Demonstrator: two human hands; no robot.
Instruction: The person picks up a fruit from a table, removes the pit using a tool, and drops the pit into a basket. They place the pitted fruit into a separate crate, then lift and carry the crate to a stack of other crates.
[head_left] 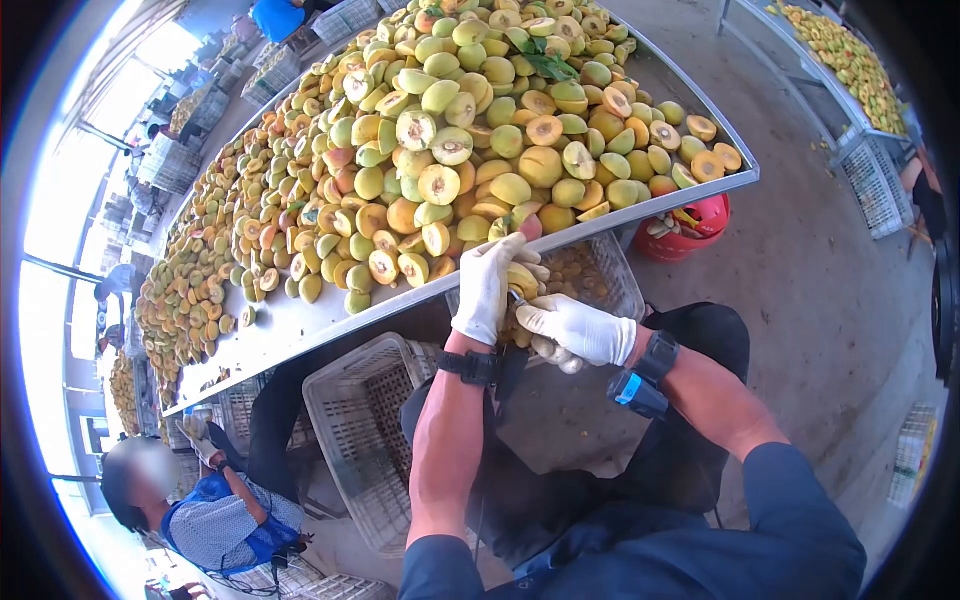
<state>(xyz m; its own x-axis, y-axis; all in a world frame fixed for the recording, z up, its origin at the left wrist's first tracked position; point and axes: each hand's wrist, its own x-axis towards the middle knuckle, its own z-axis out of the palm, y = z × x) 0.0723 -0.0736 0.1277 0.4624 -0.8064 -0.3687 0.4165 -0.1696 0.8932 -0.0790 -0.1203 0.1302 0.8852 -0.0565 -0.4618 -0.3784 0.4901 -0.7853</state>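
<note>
My left hand (pixel 485 285), in a white glove, grips a yellow fruit (pixel 521 279) at the front edge of the long metal table (pixel 300 325). My right hand (pixel 578 328), also gloved, holds a small knife (pixel 517 299) whose blade touches that fruit. Both hands are just above a plastic crate (pixel 615 275) with pits and scraps in it. The table is heaped with whole and halved yellow-green fruits (pixel 450 150), many showing their stone cavities.
An empty white crate (pixel 355 430) stands on the floor by my left forearm. A red bucket (pixel 700 225) sits under the table's right end. Another person in a blue shirt (pixel 215 520) sits lower left. A second fruit-laden table (pixel 840 60) is at the upper right.
</note>
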